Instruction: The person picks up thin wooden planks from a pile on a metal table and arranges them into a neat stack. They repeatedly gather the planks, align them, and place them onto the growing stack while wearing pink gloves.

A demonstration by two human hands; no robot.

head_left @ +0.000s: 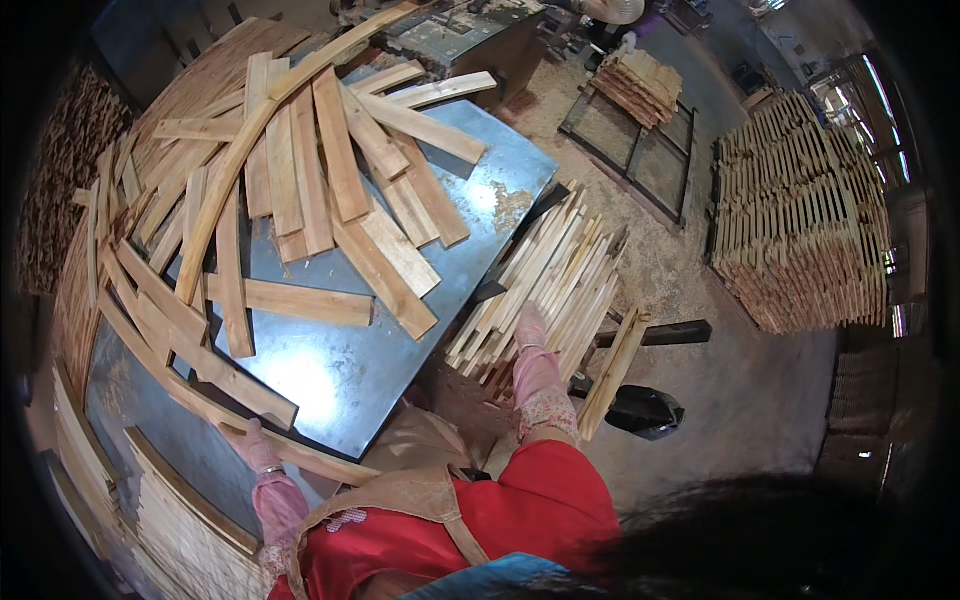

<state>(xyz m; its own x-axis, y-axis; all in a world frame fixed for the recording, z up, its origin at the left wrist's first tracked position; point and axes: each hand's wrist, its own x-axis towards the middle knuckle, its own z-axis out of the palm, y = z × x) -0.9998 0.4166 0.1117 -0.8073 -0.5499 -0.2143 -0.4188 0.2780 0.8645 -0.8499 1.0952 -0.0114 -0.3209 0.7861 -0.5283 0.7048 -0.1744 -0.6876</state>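
My left hand point(256, 446), in a pink glove, is closed on a long bent wooden slat point(325, 462) along the near edge of the metal table point(405, 375). My right hand point(531, 327), gloved the same way, reaches out to the right and lies flat on a stack of pale narrow wooden strips point(575, 265) beside the table; its fingertips are small in view. Many loose wooden boards point(290, 300) lie crisscrossed on the tabletop, and one long board point(215, 225) crosses over the others.
More slats point(185, 520) are stacked at the lower left. A single slat point(612, 375) leans by a black bag-like object point(645, 412). A tall slatted stack point(790, 220) stands at the right. Farther back are a metal frame point(630, 150) holding boards and a person's hand point(628, 42).
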